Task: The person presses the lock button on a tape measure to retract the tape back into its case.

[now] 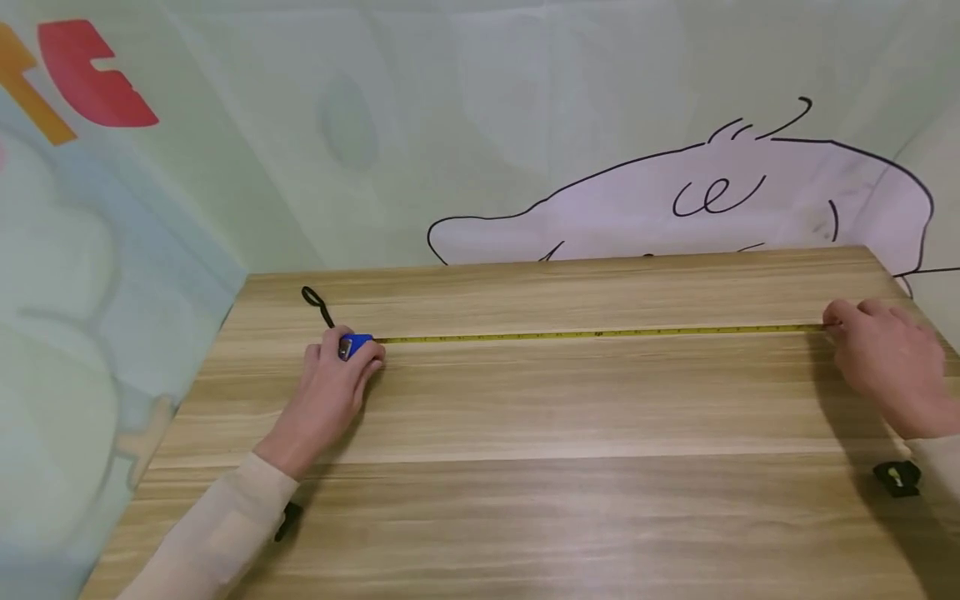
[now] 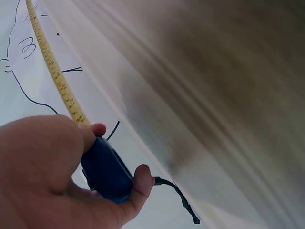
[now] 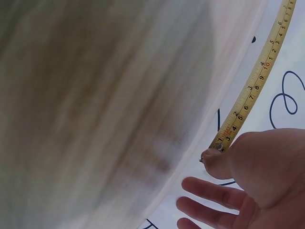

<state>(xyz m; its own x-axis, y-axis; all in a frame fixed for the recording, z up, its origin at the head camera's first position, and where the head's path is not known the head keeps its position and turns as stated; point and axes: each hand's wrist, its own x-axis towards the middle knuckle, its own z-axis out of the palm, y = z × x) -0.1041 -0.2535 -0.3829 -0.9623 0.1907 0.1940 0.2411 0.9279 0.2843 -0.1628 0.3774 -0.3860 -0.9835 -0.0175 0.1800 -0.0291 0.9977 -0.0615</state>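
My left hand grips the blue case of a tape measure on the left of the wooden tabletop. In the left wrist view, thumb and fingers wrap the blue case. A black wrist strap trails from its back end. The yellow blade runs out nearly straight across the table to the right. At its far end my right hand pinches the tip. Close up, the right thumb lies over the blade's metal end, and the other fingers are spread loosely below.
The wood-grain tabletop has its back edge beyond the tape. A small black object lies near the right sleeve, another dark one beside the left sleeve. Behind the table hangs a printed backdrop with a cartoon drawing.
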